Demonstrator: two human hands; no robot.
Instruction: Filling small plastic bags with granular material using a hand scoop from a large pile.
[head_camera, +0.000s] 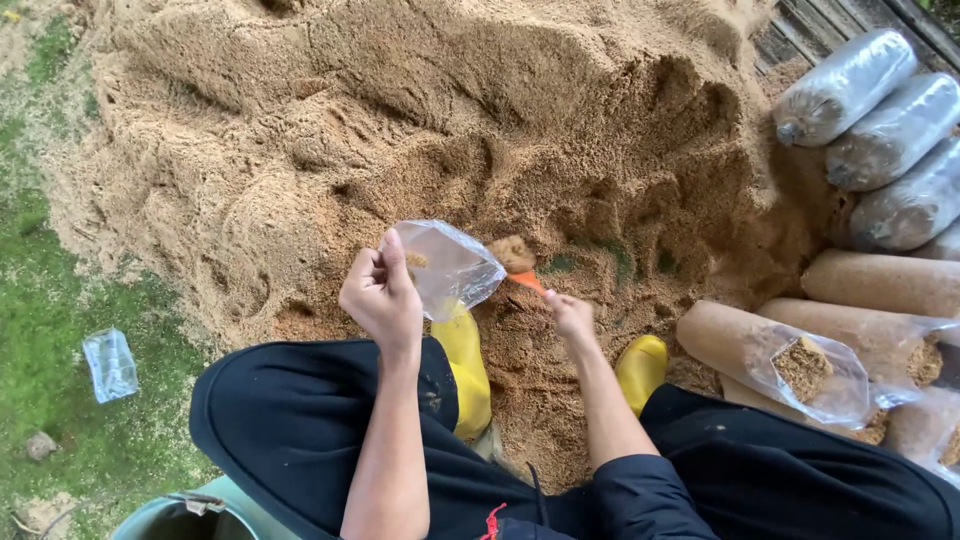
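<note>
My left hand (382, 292) pinches the rim of a clear plastic bag (450, 266), holding it open above my knee. My right hand (571, 316) grips an orange scoop (523, 278) heaped with sawdust, its tip right at the bag's mouth. Both hands hover over the foot of a big sawdust pile (430, 120). My yellow boots (465, 360) rest in the loose sawdust below, and I squat in dark trousers.
Filled, packed sawdust bags (880, 282) lie stacked at the right, some dark ones in clear plastic (845, 85) behind them. An empty plastic bag (109, 364) lies on the grass at left. A green bucket rim (180, 515) shows at the bottom left.
</note>
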